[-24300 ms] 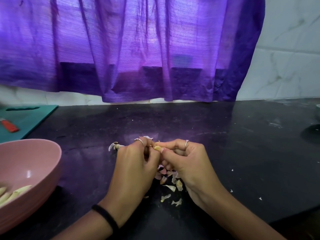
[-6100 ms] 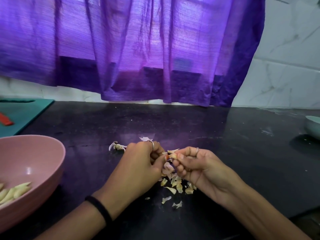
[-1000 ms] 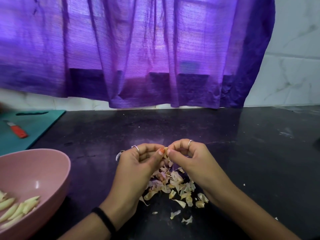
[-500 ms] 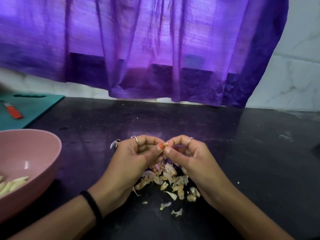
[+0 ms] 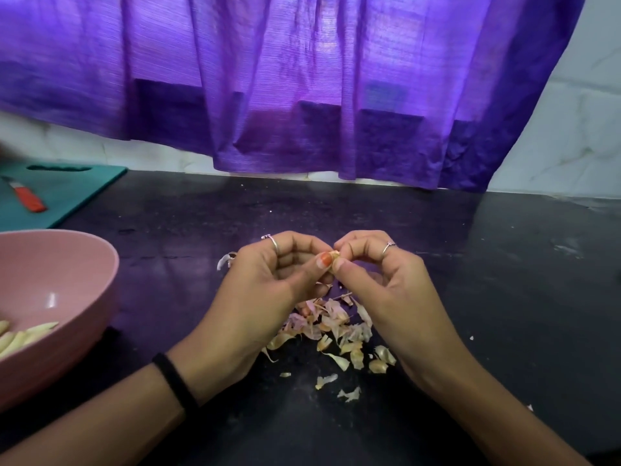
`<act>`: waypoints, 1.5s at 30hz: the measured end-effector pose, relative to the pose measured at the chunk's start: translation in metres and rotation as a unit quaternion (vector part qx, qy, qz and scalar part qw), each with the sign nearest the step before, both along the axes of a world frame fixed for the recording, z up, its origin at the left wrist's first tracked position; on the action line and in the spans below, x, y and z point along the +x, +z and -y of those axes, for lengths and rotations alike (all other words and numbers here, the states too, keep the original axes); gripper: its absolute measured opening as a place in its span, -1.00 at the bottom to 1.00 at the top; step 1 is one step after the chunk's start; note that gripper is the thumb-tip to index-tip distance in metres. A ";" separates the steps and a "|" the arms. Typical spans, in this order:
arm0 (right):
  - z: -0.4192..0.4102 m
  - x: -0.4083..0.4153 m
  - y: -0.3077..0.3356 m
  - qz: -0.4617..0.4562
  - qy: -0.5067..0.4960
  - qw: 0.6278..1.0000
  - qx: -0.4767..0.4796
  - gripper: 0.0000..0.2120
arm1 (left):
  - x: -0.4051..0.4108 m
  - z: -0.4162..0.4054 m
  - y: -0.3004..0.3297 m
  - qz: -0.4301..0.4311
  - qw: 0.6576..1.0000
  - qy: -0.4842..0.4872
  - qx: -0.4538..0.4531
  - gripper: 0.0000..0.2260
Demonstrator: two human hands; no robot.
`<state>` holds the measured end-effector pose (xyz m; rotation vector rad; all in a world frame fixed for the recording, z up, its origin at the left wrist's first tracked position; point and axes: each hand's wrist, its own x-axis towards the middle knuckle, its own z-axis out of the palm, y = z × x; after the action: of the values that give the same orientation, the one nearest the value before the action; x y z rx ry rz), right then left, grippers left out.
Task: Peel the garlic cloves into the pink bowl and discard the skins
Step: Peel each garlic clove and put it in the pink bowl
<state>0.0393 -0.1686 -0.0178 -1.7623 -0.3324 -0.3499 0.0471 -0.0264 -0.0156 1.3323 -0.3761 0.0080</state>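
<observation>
Both hands meet above the middle of the black counter. My left hand (image 5: 268, 290) and my right hand (image 5: 379, 284) pinch one small garlic clove (image 5: 333, 255) between thumbs and fingertips; most of it is hidden by the fingers. Below the hands lies a heap of pale garlic skins (image 5: 331, 331). The pink bowl (image 5: 60, 264) stands at the left edge with several peeled cloves (image 5: 23, 336) inside.
A teal cutting board (image 5: 67, 193) lies at the back left with a red-handled knife (image 5: 28, 198) on it. One loose skin piece (image 5: 225, 260) sits just left of my left hand. A purple curtain (image 5: 302, 79) hangs behind the counter.
Both hands stay together on the clove, with only small finger shifts; the camera view has moved slightly. The skin heap is much the same as a second ago.
</observation>
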 end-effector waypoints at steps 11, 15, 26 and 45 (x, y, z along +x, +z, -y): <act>-0.001 0.000 -0.003 0.021 -0.017 1.000 -0.011 -0.90 | -0.003 0.001 0.001 0.031 0.999 0.035 0.017 -0.82; -0.001 -0.001 -0.001 0.019 -0.033 0.999 -0.016 -0.89 | -0.002 0.001 -0.002 -0.004 1.000 0.006 -0.002 -0.80; -0.002 -0.004 0.001 -0.017 -0.014 1.000 0.011 -0.90 | -0.002 0.002 -0.002 0.015 0.999 0.024 0.025 -0.88; -0.012 -0.006 -0.007 0.149 -0.076 0.982 -0.086 -0.93 | -0.011 0.016 -0.003 0.024 0.990 0.138 -0.004 -0.88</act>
<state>0.0331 -0.1568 -0.0247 -1.9115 -0.4544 -0.7173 0.0366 -0.0425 -0.0189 1.3696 -0.2290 0.2727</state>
